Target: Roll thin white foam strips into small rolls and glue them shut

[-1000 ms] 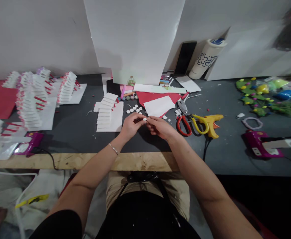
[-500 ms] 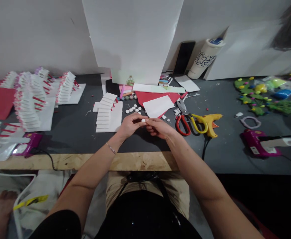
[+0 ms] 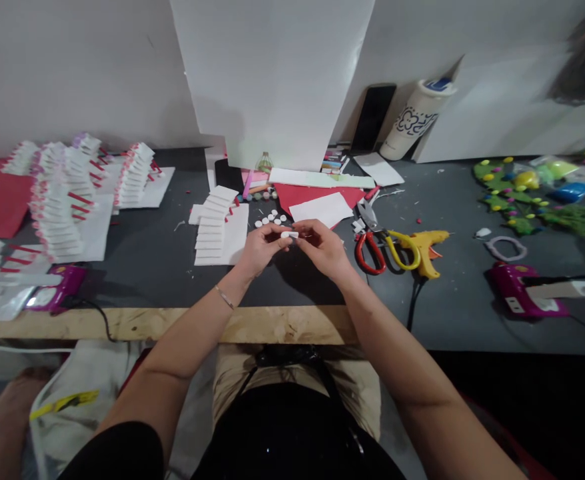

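Between the fingertips of both hands is a small white piece point(image 3: 289, 235), held above the dark table. My left hand point(image 3: 265, 247) pinches its left end. The fingers of my right hand point(image 3: 324, 248) close on its right side. Just beyond my left hand lie several white discs point(image 3: 271, 219). A white stepped model point(image 3: 211, 230) with small red posts stands on a white board to the left. White foam sheet point(image 3: 321, 210) and red sheet point(image 3: 292, 195) lie behind the hands.
Red-handled pliers point(image 3: 371, 253), yellow-handled scissors point(image 3: 403, 250) and a yellow glue gun point(image 3: 426, 252) lie to the right. More stepped models point(image 3: 57, 200) and a purple power strip point(image 3: 60, 289) are at left. A phone point(image 3: 374, 119) and bottle point(image 3: 417, 120) lean on the wall. Another person's hand point(image 3: 15, 400) shows lower left.
My right hand has risen slightly and its fingers have shifted, and more of the white piece shows between the hands. The other person's hand at lower left has moved.
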Demonstrator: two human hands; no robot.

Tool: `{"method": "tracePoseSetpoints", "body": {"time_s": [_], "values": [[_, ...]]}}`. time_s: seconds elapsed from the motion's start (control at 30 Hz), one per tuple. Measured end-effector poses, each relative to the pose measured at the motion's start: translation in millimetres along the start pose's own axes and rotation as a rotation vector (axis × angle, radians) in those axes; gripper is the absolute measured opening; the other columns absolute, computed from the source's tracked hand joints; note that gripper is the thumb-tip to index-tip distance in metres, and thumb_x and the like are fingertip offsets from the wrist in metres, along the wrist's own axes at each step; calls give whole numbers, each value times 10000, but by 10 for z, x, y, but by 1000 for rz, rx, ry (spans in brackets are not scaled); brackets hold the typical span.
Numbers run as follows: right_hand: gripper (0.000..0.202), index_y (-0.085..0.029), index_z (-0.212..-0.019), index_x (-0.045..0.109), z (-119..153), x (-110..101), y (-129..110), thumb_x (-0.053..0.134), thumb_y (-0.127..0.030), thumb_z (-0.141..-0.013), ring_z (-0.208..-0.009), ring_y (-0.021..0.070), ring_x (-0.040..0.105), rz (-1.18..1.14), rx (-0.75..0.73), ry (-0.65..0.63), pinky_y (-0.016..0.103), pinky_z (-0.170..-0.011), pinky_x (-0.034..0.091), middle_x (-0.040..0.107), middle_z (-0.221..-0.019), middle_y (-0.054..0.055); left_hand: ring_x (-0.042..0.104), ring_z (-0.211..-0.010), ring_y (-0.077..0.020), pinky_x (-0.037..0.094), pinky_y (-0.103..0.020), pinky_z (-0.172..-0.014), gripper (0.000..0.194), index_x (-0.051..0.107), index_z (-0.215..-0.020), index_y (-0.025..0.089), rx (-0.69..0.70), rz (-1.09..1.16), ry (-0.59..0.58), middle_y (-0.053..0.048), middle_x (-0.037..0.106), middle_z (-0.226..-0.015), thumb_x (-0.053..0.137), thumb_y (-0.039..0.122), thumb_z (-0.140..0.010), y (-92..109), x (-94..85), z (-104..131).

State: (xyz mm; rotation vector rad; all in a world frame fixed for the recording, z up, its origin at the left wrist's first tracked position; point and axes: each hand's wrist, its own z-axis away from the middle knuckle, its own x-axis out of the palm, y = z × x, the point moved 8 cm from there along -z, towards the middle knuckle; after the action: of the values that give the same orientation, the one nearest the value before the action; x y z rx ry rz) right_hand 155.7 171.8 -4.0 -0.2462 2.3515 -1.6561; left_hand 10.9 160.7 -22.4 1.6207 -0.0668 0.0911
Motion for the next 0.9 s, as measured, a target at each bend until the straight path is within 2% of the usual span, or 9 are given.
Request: {"method": "tracePoseSetpoints", "body": {"time_s": [0.1, 0.2, 0.3, 0.5, 0.63, 0.8, 0.9], "values": [[182, -240, -1024, 686, 24, 2, -174, 618, -322, -876, -832, 167, 642, 189, -171, -5, 325, -771, 542, 703, -985, 54, 584, -602, -98, 491, -256, -633, 350, 684, -813, 146, -46, 73, -24, 10, 677, -729, 859, 357, -595, -48, 44, 6], [131, -236, -919, 718, 39, -40, -260, 611, -303, -885, -770, 166, 642, 280, -220, 52, 302, -711, 534, 707, -867, 44, 566, -580, -88, 491, -258, -630, 372, 670, -788, 143, -71, 89, -47, 22, 658, -708, 873, 367, -572, -61, 83, 15], [140, -226, -838, 727, 39, -57, -219, 637, -331, -861, -739, 167, 656, 279, -136, 79, 290, -683, 530, 728, -825, 41, 557, -582, -86, 491, -254, -617, 411, 647, -767, 144, -80, 87, -52, 27, 648, -704, 886, 395, -545, -50, 93, 24], [163, -219, -808, 736, 45, 13, -21, 662, -365, -797, -631, 143, 650, 93, 120, 24, 272, -611, 526, 743, -749, 11, 553, -565, -76, 457, -209, -563, 450, 566, -733, 155, -79, 47, -120, 49, 609, -644, 898, 393, -544, -26, 123, 35], [160, -214, -774, 730, 18, 18, 37, 678, -362, -748, -628, 148, 648, 23, 174, 30, 280, -612, 530, 735, -724, 9, 563, -575, -86, 468, -217, -560, 411, 573, -758, 155, -68, -19, -124, 35, 616, -666, 869, 391, -597, -10, 124, 33], [207, -203, -793, 716, -2, -57, 87, 691, -401, -740, -620, 159, 637, -4, 200, 115, 315, -640, 541, 725, -724, 17, 637, -686, -122, 544, -284, -705, 368, 680, -1004, 148, -23, -78, -136, -25, 681, -842, 778, 361, -721, 36, 120, 36], [198, -209, -789, 712, 5, -56, 77, 699, -399, -733, -635, 162, 638, -8, 187, 117, 315, -635, 542, 726, -732, 14, 648, -684, -126, 554, -290, -718, 336, 715, -1070, 166, 33, -168, -137, -46, 687, -913, 715, 347, -787, 77, 103, 38]]}}
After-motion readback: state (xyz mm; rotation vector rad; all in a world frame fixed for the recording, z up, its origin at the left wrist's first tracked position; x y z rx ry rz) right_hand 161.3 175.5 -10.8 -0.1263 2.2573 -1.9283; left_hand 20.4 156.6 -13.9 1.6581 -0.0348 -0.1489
